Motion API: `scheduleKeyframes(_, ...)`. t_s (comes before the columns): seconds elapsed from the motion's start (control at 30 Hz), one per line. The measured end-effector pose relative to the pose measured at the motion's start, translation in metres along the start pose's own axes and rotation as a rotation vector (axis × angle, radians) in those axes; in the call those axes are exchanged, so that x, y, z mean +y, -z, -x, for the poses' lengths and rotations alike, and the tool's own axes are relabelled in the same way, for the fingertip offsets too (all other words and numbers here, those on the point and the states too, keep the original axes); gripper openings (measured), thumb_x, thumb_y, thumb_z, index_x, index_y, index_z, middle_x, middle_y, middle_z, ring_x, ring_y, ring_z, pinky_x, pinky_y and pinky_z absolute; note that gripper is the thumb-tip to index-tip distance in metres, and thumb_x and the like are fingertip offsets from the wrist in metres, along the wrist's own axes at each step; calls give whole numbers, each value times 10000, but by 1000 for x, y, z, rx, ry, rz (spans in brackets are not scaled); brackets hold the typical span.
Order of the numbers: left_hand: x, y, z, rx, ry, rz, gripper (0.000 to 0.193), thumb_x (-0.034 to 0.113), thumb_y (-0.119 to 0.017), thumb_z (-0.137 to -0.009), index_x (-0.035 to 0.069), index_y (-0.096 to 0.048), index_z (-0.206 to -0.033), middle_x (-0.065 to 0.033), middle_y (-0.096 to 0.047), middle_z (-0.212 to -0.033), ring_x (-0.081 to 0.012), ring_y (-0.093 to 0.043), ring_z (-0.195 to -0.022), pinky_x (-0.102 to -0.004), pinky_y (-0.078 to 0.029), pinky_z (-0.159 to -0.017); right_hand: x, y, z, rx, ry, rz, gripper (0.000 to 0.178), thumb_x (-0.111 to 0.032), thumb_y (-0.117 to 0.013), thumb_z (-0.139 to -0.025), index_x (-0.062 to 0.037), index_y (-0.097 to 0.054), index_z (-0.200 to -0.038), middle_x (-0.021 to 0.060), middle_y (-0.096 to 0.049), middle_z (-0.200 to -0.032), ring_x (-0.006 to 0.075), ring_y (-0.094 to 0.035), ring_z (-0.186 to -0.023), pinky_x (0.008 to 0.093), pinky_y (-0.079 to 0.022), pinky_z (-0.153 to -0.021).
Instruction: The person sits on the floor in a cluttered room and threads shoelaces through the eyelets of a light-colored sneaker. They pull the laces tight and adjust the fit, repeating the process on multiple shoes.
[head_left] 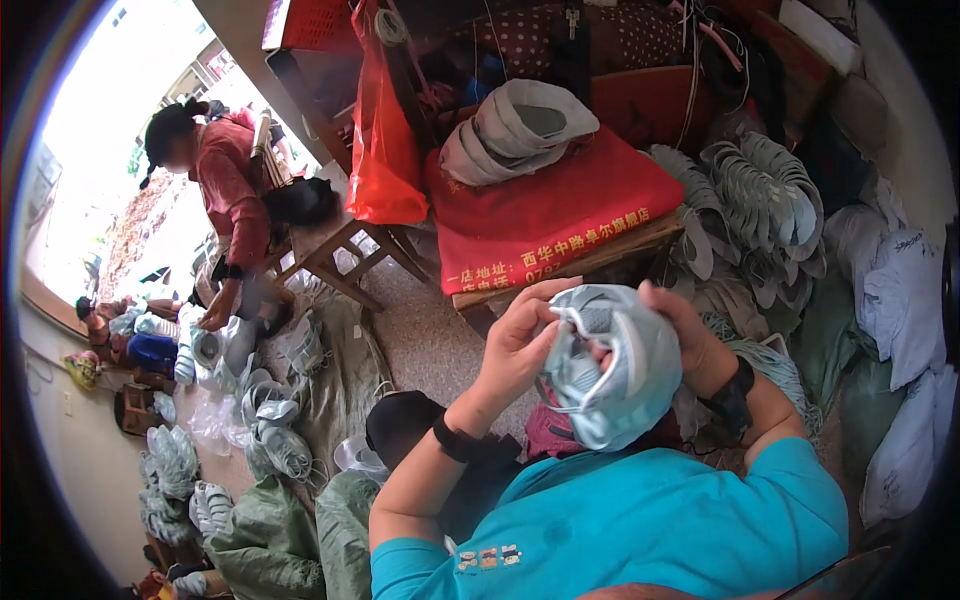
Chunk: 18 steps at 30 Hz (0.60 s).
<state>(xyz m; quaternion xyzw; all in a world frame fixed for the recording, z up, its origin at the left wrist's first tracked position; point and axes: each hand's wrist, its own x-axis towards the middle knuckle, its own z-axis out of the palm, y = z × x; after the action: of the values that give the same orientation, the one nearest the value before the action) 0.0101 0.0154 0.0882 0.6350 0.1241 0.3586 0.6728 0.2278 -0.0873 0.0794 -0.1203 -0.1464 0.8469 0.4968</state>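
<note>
One pale blue hat [640,375] sits above our lap, between our left hand [522,335] and right hand [688,335], its opening turned toward our left. Our left hand pinches the rim with bent fingers; our right hand curves round the far side, but its fingers are mostly hidden, so we cannot tell how tightly they close. We judge the step in hand to be working or shaping the hat around its opening. The next move seems to call for steady support on the right while the left fingers follow the rim.

Just beyond our hands runs the wooden edge of the bench [625,250], under a red cloth [590,195] carrying a stack of grey hats [490,145]; lifting forward could brush that edge. Speckled floor [430,345] shows to our left, giving that arm some room. On our right, bunched brims [765,190] crowd near the bench, so wide swings look tighter there. Another person [228,170] sits well apart at left.
</note>
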Motion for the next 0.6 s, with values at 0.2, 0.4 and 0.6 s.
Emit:
scheduleKeyframes(0.2,7,22,-11,365,-10,22,167,139,-565,-977,-16,-628,-985,-84,-633,-1121,-135,-587,-1012,-267,-449,-896,-51,-81,-27,107,393,608,631,-256,-614,-882,27,-396,-1402,173,-572,-1289,269,-636,-1074,411,-494,-975)
scheduleKeyframes(0.4,14,63,33,557,35,-204,177,136,-546,-994,-4,-653,-1009,-41,-666,-961,-96,-599,-871,-245,-474,-805,-167,-59,-109,573,1104,1694,390,-250,-622,-861,14,-582,-1146,183,-685,-1009,320,-666,-963,423,-517,-845)
scheduleKeyframes(0.6,23,105,114,851,163,-240,185,168,-557,-990,13,-657,-969,-30,-656,-905,-84,-584,-812,-234,-464,-755,-246,42,-223,883,618,1977,527,-461,-633,-810,0,-651,-1063,242,-686,-943,399,-648,-963,440,-498,-855)
